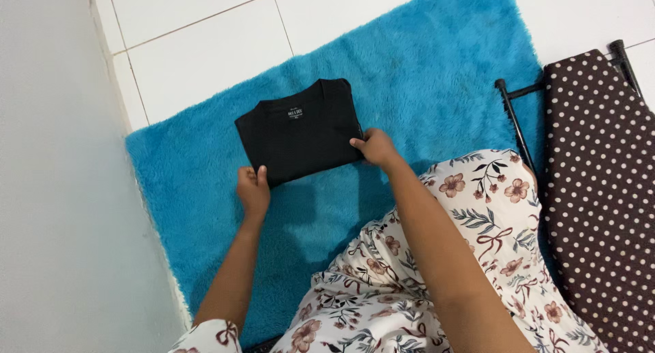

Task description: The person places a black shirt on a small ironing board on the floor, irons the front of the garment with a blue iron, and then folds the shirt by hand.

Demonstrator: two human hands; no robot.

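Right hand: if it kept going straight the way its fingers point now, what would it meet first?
The right hand points up-left and already touches the folded black shirt at its near right corner, so it would likely slide onto the shirt first.
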